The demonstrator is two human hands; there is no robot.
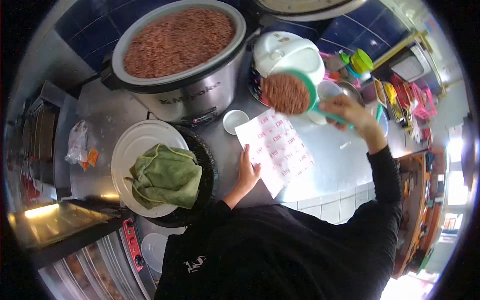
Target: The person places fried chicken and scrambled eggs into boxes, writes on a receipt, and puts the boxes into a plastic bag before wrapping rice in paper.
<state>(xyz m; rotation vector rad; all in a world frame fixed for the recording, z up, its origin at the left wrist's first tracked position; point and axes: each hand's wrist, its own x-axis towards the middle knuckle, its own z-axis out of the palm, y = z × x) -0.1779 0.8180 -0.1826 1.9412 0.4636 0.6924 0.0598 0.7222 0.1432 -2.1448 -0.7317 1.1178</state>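
Filled with reddish-brown rice, a green scoop [313,90] hangs over the far end of a printed paper sheet [280,145]. My right hand [345,110] is closed around the scoop's handle; the scoop is slightly blurred. On the left edge of the white sheet with red print, my left hand [248,175] grips it between thumb and fingers. A small white bowl [235,122] sits just beyond the sheet. Behind it stands a large steel rice cooker [195,97], its lid off, heaped with the same reddish-brown rice [180,42].
A green cloth [167,175] lies on a white lid [125,150] over a dark round pan [207,175] at left. A white rice cooker [287,52] stands behind the scoop. A glass display case [60,225] is at lower left. Colourful baskets [420,100] crowd the right.
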